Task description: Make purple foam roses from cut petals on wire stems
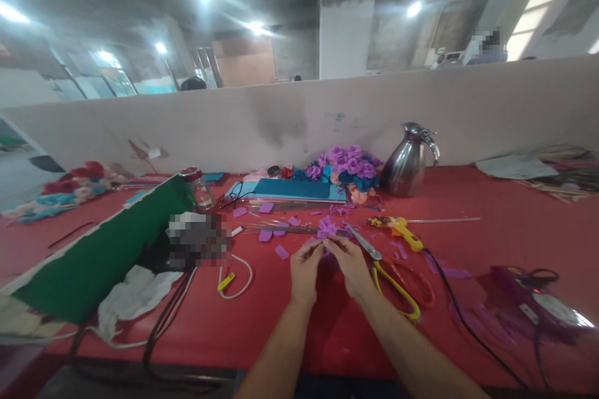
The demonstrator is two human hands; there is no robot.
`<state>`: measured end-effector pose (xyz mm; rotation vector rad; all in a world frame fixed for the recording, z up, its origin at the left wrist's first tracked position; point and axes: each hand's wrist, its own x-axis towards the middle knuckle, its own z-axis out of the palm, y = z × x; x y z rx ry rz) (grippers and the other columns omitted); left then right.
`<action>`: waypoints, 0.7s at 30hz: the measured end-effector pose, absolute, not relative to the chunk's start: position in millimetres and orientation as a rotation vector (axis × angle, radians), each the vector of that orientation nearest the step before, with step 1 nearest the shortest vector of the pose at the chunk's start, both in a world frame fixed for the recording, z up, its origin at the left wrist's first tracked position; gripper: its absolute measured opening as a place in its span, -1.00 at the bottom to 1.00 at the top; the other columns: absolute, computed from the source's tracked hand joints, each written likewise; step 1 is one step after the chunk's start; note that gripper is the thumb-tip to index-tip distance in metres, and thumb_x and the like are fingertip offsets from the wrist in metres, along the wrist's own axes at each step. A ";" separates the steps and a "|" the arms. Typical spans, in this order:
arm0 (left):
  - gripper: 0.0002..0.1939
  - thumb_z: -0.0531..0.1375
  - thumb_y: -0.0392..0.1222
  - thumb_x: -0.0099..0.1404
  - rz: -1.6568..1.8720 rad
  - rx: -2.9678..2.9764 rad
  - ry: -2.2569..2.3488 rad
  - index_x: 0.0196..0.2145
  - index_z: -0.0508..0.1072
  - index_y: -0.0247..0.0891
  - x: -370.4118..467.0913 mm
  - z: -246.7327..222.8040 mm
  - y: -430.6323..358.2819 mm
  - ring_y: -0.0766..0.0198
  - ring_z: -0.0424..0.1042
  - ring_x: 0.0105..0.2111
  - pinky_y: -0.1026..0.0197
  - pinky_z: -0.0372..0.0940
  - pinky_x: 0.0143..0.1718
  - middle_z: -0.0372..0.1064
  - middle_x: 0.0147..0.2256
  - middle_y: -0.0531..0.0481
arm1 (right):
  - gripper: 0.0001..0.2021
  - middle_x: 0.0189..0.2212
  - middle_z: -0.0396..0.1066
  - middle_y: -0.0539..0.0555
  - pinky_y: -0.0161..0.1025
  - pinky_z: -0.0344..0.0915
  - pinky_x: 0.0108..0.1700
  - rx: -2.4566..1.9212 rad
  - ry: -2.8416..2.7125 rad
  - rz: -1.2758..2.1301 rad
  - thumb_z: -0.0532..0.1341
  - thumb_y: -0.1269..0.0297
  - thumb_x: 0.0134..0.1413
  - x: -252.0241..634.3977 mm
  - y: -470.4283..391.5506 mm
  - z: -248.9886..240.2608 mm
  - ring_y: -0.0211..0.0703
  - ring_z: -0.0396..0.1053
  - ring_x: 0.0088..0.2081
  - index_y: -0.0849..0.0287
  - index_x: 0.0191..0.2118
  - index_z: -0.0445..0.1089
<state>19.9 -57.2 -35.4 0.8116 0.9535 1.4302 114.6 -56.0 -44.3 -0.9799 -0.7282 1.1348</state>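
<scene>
My left hand [306,267] and my right hand [350,264] meet fingertip to fingertip over the middle of the table. Both are closed in a pinch on a small piece of purple crepe paper [329,257], mostly hidden by the fingers. Just beyond the fingertips lies a ruffled purple paper flower [326,227]. Cut purple petals [281,252] are scattered to the left, near thin wires [299,229]. Beside my right hand rest large scissors [374,255] with yellow and red handles, blades pointing away. A yellow glue gun [402,230] with a glue stick lies further right.
Finished paper flowers [349,165] and a steel jug [406,162] stand along the back partition [224,131]. A green-covered board [107,249], glass jar [200,190] and cables are at left. Blue paper sheets [292,188] lie behind the petals. A purple device [538,302] sits right, its cord near the glue gun.
</scene>
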 end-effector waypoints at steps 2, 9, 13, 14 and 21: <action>-0.82 0.38 -0.19 -0.10 1.467 0.772 0.978 -0.46 0.60 -0.27 15.5 -34.8 -55.3 0.27 0.45 -0.38 0.24 0.28 -0.22 0.55 -0.44 -0.02 | -0.76 -0.44 0.52 0.00 -0.19 0.30 -0.17 -0.960 -0.727 1.143 0.43 0.18 -0.33 115.7 -56.2 -42.5 -0.15 0.40 -0.34 0.14 -0.42 0.53; -0.78 0.42 -0.17 -0.16 1.307 0.706 0.847 -0.50 0.59 -0.30 8.4 -29.2 -43.9 0.33 0.40 -0.49 0.27 0.28 -0.38 0.50 -0.51 -0.03 | -0.75 -0.46 0.50 -0.04 -0.24 0.29 -0.19 -0.827 -0.739 1.373 0.45 0.15 -0.28 115.5 -60.3 -37.2 -0.22 0.41 -0.38 0.13 -0.40 0.51; -0.80 0.42 -0.20 -0.16 1.261 0.706 0.827 -0.51 0.59 -0.32 5.1 -27.7 -40.1 0.35 0.37 -0.52 0.29 0.25 -0.43 0.48 -0.54 -0.03 | -0.72 -0.48 0.49 -0.03 -0.25 0.29 -0.21 -0.833 -0.763 1.374 0.46 0.12 -0.30 117.2 -61.3 -35.8 -0.22 0.39 -0.39 0.14 -0.42 0.51; -0.80 0.42 -0.20 -0.16 1.253 0.712 0.826 -0.52 0.59 -0.33 4.1 -27.6 -39.9 0.35 0.36 -0.53 0.29 0.24 -0.44 0.48 -0.54 -0.03 | -0.72 -0.49 0.49 -0.02 -0.25 0.29 -0.22 -0.837 -0.774 1.378 0.45 0.11 -0.30 117.7 -61.7 -35.4 -0.21 0.39 -0.39 0.15 -0.43 0.50; -0.76 0.44 -0.18 -0.17 1.240 0.741 0.833 -0.49 0.59 -0.33 1.4 -27.5 -41.9 0.36 0.37 -0.52 0.29 0.24 -0.39 0.49 -0.54 -0.02 | -0.72 -0.49 0.48 -0.02 -0.24 0.28 -0.21 -0.869 -0.817 1.375 0.45 0.09 -0.29 118.5 -63.3 -35.3 -0.20 0.38 -0.39 0.14 -0.44 0.52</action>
